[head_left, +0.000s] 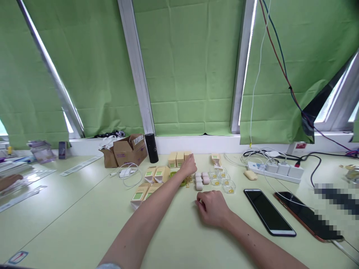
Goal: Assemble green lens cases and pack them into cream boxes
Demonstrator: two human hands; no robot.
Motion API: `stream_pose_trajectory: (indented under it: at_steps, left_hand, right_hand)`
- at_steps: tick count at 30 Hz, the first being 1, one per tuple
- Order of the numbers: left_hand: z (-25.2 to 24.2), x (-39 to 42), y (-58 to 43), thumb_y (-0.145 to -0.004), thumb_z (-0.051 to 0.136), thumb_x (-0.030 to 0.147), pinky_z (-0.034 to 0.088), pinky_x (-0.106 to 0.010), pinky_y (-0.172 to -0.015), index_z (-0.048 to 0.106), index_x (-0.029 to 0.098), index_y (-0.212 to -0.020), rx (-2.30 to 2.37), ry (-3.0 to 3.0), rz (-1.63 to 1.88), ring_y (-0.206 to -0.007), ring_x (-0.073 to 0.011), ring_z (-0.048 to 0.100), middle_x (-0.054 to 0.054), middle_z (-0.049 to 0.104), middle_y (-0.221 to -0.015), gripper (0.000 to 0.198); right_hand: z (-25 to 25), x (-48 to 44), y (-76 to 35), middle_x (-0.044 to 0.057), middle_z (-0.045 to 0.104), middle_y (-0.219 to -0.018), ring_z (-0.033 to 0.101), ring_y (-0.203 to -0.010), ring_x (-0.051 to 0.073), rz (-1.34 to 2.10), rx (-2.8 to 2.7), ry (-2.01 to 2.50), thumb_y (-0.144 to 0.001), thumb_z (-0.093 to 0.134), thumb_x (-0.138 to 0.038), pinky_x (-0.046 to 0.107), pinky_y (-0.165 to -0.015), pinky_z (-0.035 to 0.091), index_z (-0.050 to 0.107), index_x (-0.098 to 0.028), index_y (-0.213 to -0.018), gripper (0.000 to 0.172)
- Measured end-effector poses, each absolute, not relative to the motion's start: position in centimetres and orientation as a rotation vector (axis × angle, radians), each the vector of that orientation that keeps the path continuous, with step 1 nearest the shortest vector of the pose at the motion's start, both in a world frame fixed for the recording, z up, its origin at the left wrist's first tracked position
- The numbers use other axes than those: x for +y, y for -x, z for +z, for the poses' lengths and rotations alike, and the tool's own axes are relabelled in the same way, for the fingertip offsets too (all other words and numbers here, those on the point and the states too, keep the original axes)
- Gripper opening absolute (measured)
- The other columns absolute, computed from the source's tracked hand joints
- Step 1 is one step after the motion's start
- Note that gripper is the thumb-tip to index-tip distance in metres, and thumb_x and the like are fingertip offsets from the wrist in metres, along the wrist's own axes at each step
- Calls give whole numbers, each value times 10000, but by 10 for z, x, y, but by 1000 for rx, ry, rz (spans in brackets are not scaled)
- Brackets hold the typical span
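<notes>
My left hand (189, 165) reaches across the table to the right end of a row of small cream boxes (172, 159). Its fingers look pressed together, and what they hold, if anything, is hidden. Loosely curled, my right hand (214, 207) rests on the table with nothing visible in it. Just beyond it sit several pale pink-white blocks (199, 185) and several clear round cups with yellow bits (229, 186). Cream boxes with green labels (139, 193) stand left of my left forearm. Green pieces (183, 183) and small gold pieces (188, 182) are partly behind that forearm.
One cream box (215, 160) stands apart at the back. Two phones (269, 212) and a power strip (276, 170) with cables lie right. An open cardboard box (130, 151), a black bottle (151, 148) and a white charger (126, 172) are back left. Another person's hand (10, 182) shows far left.
</notes>
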State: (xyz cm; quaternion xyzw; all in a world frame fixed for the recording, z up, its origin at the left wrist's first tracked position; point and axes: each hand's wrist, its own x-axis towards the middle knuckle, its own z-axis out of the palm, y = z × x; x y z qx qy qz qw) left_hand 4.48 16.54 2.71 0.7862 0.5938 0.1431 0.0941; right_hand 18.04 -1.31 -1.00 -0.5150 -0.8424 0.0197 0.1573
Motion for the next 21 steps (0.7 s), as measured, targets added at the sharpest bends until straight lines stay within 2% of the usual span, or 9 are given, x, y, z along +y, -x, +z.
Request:
stream_pose_trajectory:
  at_steps: [3, 7, 10, 15, 21]
  left_hand:
    - [41, 140, -31, -968, 459, 239, 480, -383, -1058, 208, 146, -1618, 1713, -2378, 487, -1354, -291, 581, -183, 529, -1543, 702]
    - [60, 104, -6, -1002, 410, 267, 518, -318, -924, 505, 251, -1433, 1678, -2459, 564, -1163, -233, 686, -71, 734, -1278, 441]
    - [71, 80, 14, -985, 427, 248, 508, -334, -866, 641, 243, -1229, 1731, -2507, 584, -1041, -251, 711, -68, 779, -1104, 324]
    - [74, 51, 44, -924, 517, 209, 477, -365, -861, 716, 193, -947, 1846, -2577, 529, -943, -291, 707, -122, 768, -944, 201]
    - [55, 29, 67, -870, 594, 216, 475, -369, -836, 731, 200, -851, 1973, -2678, 141, -909, -297, 707, -121, 764, -881, 139]
  right_hand:
    - [-13, -12, -179, 68, 772, -840, 674, -720, 202, 53, -2411, 1468, -956, 537, -286, 313, -626, 246, 692, -205, -882, 190]
    - [-18, -11, -176, 55, 774, -840, 669, -713, 193, 49, -2416, 1444, -944, 555, -275, 309, -617, 221, 683, -207, -864, 165]
    - [-20, -11, -175, 48, 771, -828, 661, -698, 185, 49, -2411, 1429, -949, 547, -267, 307, -610, 206, 669, -201, -833, 181]
    - [-19, -12, -174, 48, 766, -822, 655, -698, 180, 53, -2421, 1432, -958, 536, -254, 309, -606, 194, 655, -194, -806, 202]
    - [-21, -9, -174, 45, 773, -858, 662, -729, 182, 109, -2431, 1463, -948, 560, -266, 309, -602, 185, 656, -202, -882, 133]
